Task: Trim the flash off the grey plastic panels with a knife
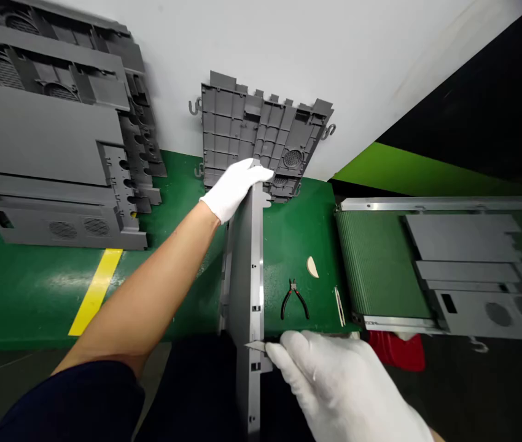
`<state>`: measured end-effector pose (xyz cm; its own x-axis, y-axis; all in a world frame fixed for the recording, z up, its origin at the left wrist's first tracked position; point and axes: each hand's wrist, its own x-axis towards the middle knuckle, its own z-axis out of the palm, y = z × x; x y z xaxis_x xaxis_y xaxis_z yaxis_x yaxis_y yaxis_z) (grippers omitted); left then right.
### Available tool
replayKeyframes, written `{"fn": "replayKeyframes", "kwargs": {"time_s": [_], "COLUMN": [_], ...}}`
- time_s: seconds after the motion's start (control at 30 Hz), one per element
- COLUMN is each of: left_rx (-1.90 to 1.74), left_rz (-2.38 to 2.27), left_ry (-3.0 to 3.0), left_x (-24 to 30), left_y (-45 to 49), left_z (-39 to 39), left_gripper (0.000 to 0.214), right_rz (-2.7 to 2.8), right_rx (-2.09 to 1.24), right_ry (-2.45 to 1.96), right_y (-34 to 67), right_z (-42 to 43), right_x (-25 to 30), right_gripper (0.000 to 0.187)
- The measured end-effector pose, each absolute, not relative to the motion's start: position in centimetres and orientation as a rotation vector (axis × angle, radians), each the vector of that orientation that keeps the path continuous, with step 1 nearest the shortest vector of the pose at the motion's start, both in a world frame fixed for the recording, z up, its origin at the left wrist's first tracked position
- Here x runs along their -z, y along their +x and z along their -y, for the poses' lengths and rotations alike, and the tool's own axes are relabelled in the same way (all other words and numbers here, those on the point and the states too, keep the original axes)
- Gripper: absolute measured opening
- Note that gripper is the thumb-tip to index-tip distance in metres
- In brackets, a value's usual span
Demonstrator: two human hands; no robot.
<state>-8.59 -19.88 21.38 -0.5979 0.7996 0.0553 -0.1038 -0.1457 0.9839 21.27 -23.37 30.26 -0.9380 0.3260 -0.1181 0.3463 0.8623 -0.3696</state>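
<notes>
A long grey plastic panel (245, 276) stands on edge and runs from my body out over the green table (298, 245). My left hand (233, 187), in a white glove, is closed over the panel's far end. My right hand (335, 380), also gloved, is closed on a small blade (256, 346) whose tip touches the panel's near right edge.
Black pliers (294, 298) and a small beige scraper (312, 267) lie right of the panel. A grey ribbed panel (261, 138) leans at the wall behind. Stacked grey panels (53, 141) fill the left. A conveyor belt (376, 270) at the right carries another grey panel (473, 276).
</notes>
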Motion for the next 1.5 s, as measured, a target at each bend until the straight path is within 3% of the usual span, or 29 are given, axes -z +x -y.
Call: {"fn": "replayKeyframes", "kwargs": {"time_s": [0.53, 1.3, 1.5], "left_rx": [-1.818, -1.804, -1.81], "left_rz": [-1.534, -1.577, -1.573], "left_ry": [0.865, 0.972, 0.966], "left_x": [-21.3, -21.0, -21.0], "left_y": [-8.7, -9.0, -9.2], "left_z": [19.7, 19.5, 19.7], "left_gripper": [0.017, 0.021, 0.021], "right_rz": [-3.14, -3.081, -2.957], "right_rx": [-0.103, -0.174, 0.157], "right_ry": [0.345, 0.284, 0.2], "right_y": [19.6, 20.5, 21.7], "right_z": [24.3, 24.6, 24.2], "right_x": [-30.7, -31.0, -31.3], "right_gripper": [0.047, 0.046, 0.043]}}
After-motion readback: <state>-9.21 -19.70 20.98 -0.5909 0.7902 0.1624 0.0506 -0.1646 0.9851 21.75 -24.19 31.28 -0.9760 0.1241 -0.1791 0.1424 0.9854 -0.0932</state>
